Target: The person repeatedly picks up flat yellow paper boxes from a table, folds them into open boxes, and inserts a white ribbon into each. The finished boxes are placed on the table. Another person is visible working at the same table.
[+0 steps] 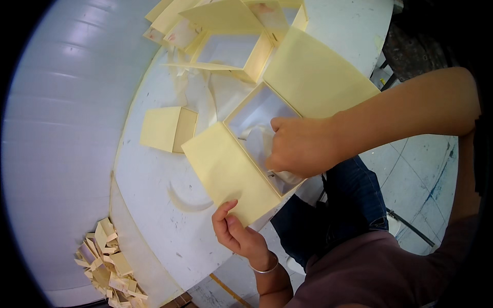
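A pale yellow gift box (237,117) lies on the table before me, its two flaps spread to either side and its inside pale. My right hand (303,146) reaches over the box with the fingers closed. White ribbon (264,139) shows beside and beneath that hand, seemingly in its grip; the fingertips are hidden. At the outer edge of the near-left flap (226,177), my left hand (239,231) has its fingers curled, touching the flap's edge. Beyond the box, the larger flap (318,77) stretches toward the upper right, under my right forearm.
A small closed yellow box (167,128) sits to the left on the white table (149,195). Several opened boxes (228,49) crowd the far side, with sheer ribbon (210,97) trailing from them. A curled translucent strip (187,203) lies nearer. At lower left, a heap of yellow pieces (110,262).
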### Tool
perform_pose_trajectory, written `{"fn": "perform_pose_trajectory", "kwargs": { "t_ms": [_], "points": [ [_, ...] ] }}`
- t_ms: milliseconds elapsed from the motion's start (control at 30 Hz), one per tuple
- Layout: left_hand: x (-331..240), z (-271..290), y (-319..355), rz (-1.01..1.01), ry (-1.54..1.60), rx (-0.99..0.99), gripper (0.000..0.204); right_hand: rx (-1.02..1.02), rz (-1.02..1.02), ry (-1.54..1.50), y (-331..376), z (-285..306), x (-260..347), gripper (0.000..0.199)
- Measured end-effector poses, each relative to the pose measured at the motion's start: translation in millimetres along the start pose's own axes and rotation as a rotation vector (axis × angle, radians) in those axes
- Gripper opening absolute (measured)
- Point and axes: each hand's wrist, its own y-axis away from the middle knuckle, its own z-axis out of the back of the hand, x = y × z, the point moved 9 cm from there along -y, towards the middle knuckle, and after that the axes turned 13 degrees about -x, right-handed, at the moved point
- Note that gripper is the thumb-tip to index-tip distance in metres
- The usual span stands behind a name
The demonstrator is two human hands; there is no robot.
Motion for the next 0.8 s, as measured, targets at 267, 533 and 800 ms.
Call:
{"fn": "perform_pose_trajectory", "kwargs": {
  "t_ms": [267,533,800],
  "points": [
    [1.2,2.5,-1.3,-0.009,-0.020,-0.032,0.024,-0.074,-0.018,-0.104,-1.1,4.3,0.4,0.005],
    [8.9,5.7,3.6,0.184,0.311,-0.152,0.031,-0.131,-0.049,-0.064,-1.5,-0.4,-1.5,0.007],
    [21.1,-26.2,15.8,-0.118,-0.394,0.558,0.020,-0.056,-0.070,-0.223,-11.5,-9.1,-0.5,0.007]
  ]
}}
